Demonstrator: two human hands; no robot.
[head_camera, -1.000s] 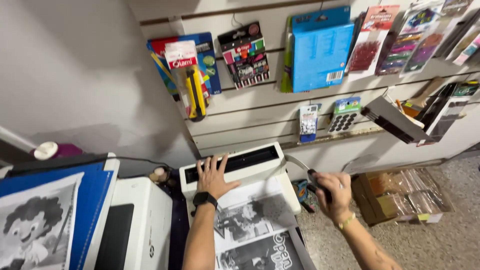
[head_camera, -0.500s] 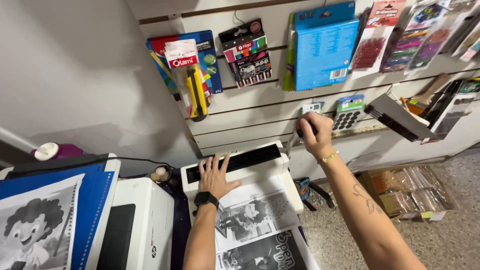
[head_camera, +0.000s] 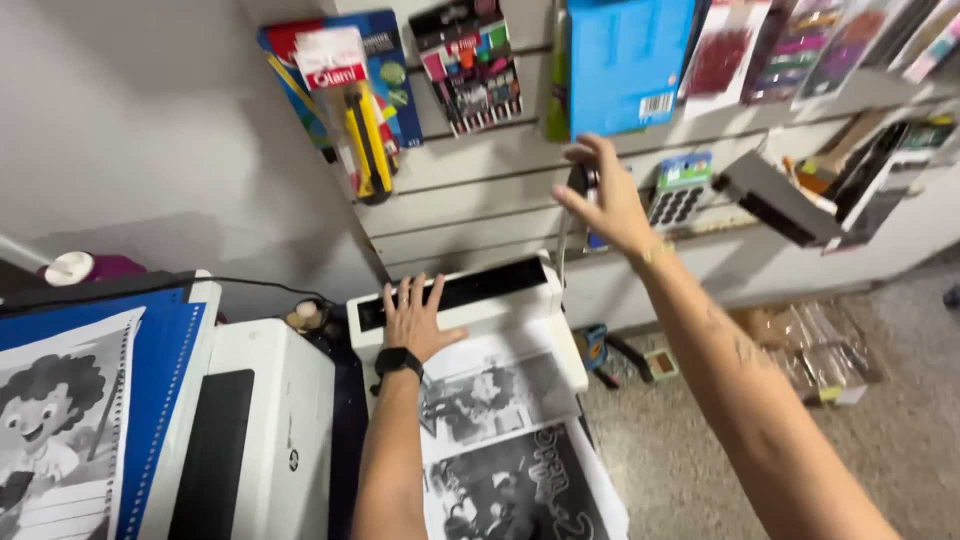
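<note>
A white binding machine (head_camera: 500, 300) stands in front of me with black-and-white printed sheets (head_camera: 490, 400) fed into it. My left hand (head_camera: 415, 320), with a black watch on the wrist, lies flat with fingers spread on the machine's top and the edge of the sheets. My right hand (head_camera: 608, 200) is raised to the right of the machine. It is closed loosely round the black grip of the machine's thin metal lever (head_camera: 562, 250), which stands nearly upright.
A white printer (head_camera: 270, 420) and a blue spiral notebook (head_camera: 165, 370) with a cartoon sheet lie to the left. The slat wall behind carries a yellow utility knife (head_camera: 365, 140), a blue pack (head_camera: 625, 60) and a calculator (head_camera: 680, 195). Plastic-wrapped goods (head_camera: 810, 345) lie on the floor at right.
My right hand has swung the lever up from low at the machine's right side to nearly upright, then slightly leftward. My left hand has stayed flat on the machine.
</note>
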